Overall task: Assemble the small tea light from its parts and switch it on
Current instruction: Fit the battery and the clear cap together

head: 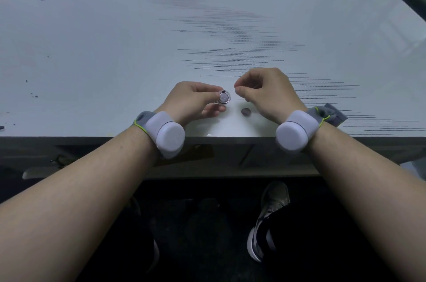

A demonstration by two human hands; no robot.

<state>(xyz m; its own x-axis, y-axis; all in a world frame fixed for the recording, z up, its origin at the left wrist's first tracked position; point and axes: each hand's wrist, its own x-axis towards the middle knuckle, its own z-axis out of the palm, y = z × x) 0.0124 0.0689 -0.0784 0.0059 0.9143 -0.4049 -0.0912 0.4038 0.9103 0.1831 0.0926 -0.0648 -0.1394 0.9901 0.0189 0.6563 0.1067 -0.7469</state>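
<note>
The left hand pinches the tea light body between thumb and fingertips, holding it just above the table with its round open face turned up toward the camera; a pale disc shows inside the clear rim, with a small dark spot at the upper edge. Just beside it, the right hand has thumb and forefinger pressed together, close to the body but not touching it (whether anything small is caught between those fingertips cannot be told). Below the gap between the two hands, a small dark round part lies loose on the white tabletop, near the right hand's heel. Both wrists wear a pale, rounded wrist device on a grey strap with a yellow-green cord. The table's near edge runs under the wrists, and below it, on the dark floor, a grey and white shoe is visible.
</note>
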